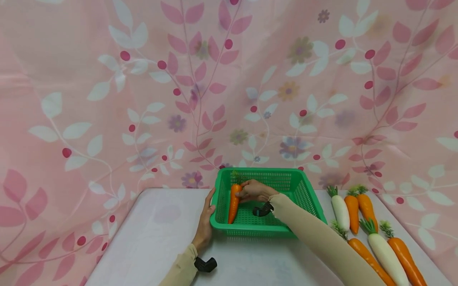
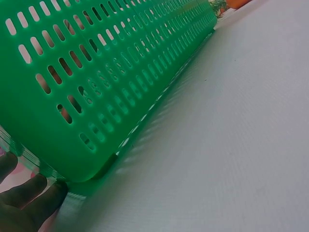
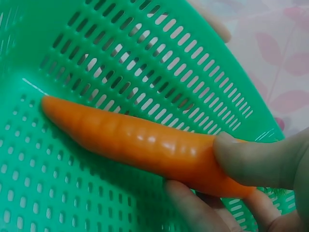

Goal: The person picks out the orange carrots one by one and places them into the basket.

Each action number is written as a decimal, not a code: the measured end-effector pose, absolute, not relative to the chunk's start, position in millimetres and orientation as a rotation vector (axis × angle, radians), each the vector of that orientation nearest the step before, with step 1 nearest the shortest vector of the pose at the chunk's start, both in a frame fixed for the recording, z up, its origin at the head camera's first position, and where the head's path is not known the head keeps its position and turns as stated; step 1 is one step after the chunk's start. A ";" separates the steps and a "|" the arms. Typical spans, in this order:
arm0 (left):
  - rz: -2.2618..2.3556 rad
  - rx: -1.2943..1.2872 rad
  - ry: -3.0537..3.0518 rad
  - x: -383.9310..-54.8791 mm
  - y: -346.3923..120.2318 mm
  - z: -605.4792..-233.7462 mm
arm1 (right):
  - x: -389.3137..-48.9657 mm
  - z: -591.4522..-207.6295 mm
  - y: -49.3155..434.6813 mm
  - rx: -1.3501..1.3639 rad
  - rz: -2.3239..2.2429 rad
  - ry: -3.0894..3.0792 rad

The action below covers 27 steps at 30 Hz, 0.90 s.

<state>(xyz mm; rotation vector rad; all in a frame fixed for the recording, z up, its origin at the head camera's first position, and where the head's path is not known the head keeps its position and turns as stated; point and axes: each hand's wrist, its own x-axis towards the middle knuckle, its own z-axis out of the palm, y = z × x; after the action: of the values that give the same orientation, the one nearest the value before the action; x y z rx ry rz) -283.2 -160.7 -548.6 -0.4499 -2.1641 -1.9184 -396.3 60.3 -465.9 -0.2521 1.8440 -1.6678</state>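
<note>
Near right on the table: loose carrots and white radishes in two rough rows, leafy ends far. Left of them sits a green basket, mouth up. Outside its left side, the left hand: fingers laid fairly straight against the left wall, thumb at the rim, no curl round anything that I can make out. Inside, a single carrot lies just beside the left wall, long axis near to far, narrow tip toward the near left corner, thick leafy end far. Right hand comes in from the right and grips that thick end, thumb on one side, fingers on the other; the body runs nearward from the grip, left of the palm. The right hand is thus the nearer, in contact; the left wall parts the left hand from the carrot. Whether its full length rests on the basket floor, cannot tell. Far side: flowered cloth.
</note>
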 end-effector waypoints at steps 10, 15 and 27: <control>-1.918 -0.451 -2.173 -285.5 -161.0 -551.3 | -394.4 -470.6 59.2 -0.390 -1.502 2.022; -1.924 -0.451 -2.167 -284.8 -160.9 -549.8 | -391.5 -472.8 57.4 -0.381 -1.443 2.121; -1.942 -0.437 -2.163 -283.7 -160.7 -548.0 | -386.4 -471.1 54.7 -0.369 -1.330 2.207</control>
<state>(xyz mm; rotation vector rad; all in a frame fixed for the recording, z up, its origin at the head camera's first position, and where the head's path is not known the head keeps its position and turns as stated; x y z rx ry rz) -283.7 -160.7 -548.0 -0.4369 -2.1633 -1.9417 -386.4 54.7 -471.1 -0.3690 2.2072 -1.3304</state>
